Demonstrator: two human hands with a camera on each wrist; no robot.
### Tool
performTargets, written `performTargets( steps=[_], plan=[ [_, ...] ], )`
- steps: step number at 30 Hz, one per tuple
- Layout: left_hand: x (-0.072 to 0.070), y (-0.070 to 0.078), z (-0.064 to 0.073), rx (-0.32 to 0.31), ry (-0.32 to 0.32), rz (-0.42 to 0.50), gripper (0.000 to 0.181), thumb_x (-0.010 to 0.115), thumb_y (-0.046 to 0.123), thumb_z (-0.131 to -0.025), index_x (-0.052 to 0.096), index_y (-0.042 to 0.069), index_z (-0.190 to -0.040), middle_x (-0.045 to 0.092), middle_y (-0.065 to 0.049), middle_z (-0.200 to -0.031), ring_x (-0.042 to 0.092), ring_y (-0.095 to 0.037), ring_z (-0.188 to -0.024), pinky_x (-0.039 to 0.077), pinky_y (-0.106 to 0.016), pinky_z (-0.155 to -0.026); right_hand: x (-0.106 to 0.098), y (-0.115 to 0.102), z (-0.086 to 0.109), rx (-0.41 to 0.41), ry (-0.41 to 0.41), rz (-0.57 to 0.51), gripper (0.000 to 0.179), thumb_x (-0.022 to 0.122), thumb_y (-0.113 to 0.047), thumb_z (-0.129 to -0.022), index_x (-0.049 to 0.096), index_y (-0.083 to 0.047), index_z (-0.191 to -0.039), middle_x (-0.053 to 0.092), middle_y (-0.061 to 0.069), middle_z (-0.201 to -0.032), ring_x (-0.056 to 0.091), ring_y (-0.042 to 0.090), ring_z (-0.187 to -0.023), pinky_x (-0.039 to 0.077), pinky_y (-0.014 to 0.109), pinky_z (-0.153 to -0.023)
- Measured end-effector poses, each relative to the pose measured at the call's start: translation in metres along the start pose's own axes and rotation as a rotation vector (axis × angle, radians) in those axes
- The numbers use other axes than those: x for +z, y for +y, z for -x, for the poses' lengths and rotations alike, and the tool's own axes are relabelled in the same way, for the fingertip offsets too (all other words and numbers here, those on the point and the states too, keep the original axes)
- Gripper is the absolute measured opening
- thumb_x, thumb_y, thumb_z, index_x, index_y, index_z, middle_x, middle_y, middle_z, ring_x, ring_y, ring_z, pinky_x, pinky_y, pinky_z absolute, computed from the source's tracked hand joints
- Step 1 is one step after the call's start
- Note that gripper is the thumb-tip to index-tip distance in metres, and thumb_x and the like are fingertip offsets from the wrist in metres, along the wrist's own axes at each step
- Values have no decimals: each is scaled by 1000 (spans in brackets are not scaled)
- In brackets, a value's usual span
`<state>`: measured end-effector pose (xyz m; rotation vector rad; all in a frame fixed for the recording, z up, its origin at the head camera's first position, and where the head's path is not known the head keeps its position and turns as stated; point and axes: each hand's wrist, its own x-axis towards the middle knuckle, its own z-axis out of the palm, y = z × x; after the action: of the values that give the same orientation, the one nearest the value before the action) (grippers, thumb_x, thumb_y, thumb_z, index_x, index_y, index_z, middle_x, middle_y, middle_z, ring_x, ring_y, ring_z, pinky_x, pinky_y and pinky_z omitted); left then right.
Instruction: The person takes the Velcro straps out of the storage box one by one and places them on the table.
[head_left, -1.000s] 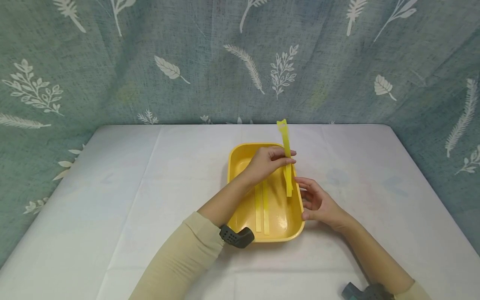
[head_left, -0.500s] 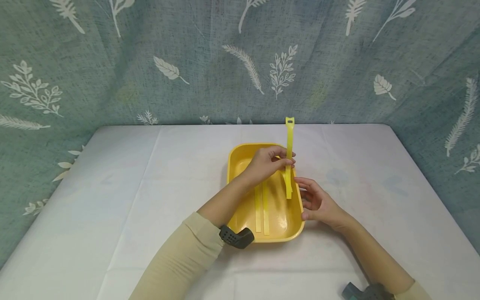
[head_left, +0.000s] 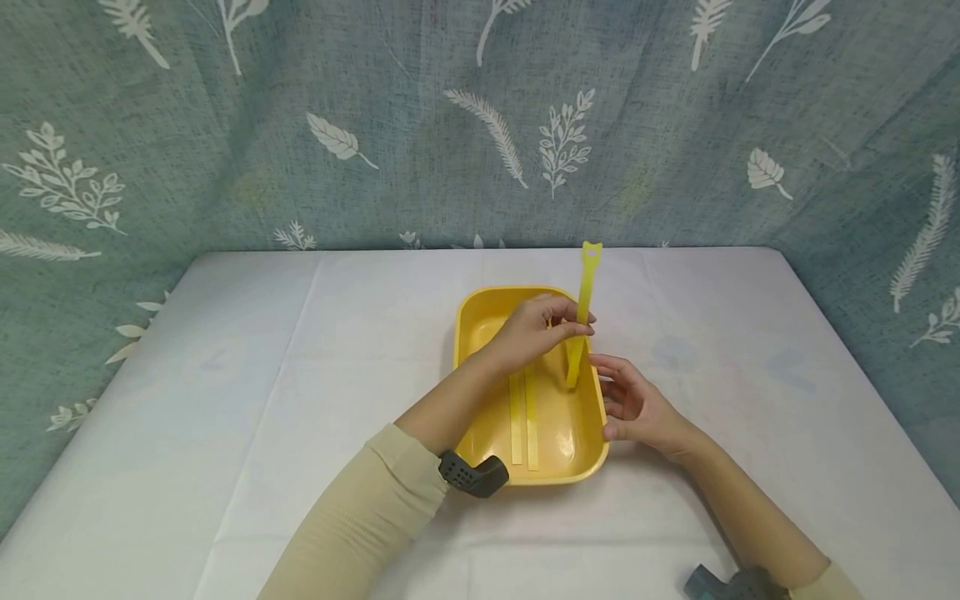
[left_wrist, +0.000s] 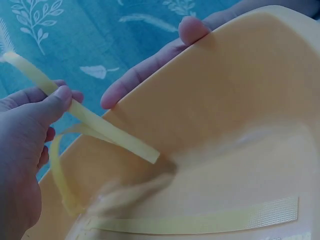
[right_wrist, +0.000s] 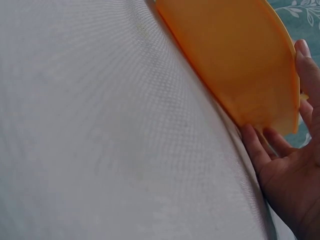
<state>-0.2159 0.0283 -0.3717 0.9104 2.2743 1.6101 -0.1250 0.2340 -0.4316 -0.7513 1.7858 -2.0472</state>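
My left hand point(head_left: 532, 329) pinches a yellow hook-and-loop cable strap point(head_left: 587, 287) between thumb and fingertips, over the right side of a yellow plastic tray point(head_left: 555, 477). The strap's notched, slotted head points up and away. In the left wrist view the lower part of this strap point(left_wrist: 125, 137) is doubled, with a thin end curving off. Two more yellow straps point(head_left: 532, 425) lie lengthwise on the tray's floor. My right hand point(head_left: 641, 412) holds the tray's right wall, thumb at the rim and fingers along the outside, as the right wrist view shows its fingers point(right_wrist: 256, 147) low against the wall.
The tray stands on a white cloth-covered table point(head_left: 337, 417). Behind and at both sides hangs a green-blue curtain point(head_left: 420, 167) with white leaf prints. A dark wrist device point(head_left: 474, 475) on the left arm overlaps the tray's near left corner.
The held strap has turned in my left fingers: its head has shifted right and its lower end has swung left. My right hand and the tray stay put.
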Motion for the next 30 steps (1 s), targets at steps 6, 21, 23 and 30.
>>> performTargets(
  steps=[6,21,23,30],
  plan=[
    [-1,1,2,-14,-30,80,19,57,17,-95,68,6,-106,70,-3,-104,62,-9,-95,49,-21,-85,0,0,0,4,-7,2,78,72,-17,-85,24,-4,-146,32,10,-144,47,20,-123,48,28,-94],
    [-2,4,3,-74,17,6,32,46,31,-100,63,18,-123,65,-3,-80,46,-17,-52,42,-26,-47,0,-1,0,-9,-11,8,78,71,-15,-85,24,-4,-146,26,25,-144,47,20,-123,49,29,-93],
    [-1,4,3,-68,27,3,32,46,33,-100,64,17,-122,65,-3,-79,47,-18,-52,44,-29,-47,0,0,0,-12,-13,7,78,71,-14,-85,24,-4,-146,27,24,-144,47,21,-123,49,29,-93],
    [0,3,4,-29,-19,90,34,54,22,-97,58,11,-129,66,-7,-86,63,-15,-72,53,-25,-65,0,1,0,-25,-28,-9,77,70,-13,-86,24,-4,-146,29,18,-145,47,20,-124,49,29,-93]
  ],
)
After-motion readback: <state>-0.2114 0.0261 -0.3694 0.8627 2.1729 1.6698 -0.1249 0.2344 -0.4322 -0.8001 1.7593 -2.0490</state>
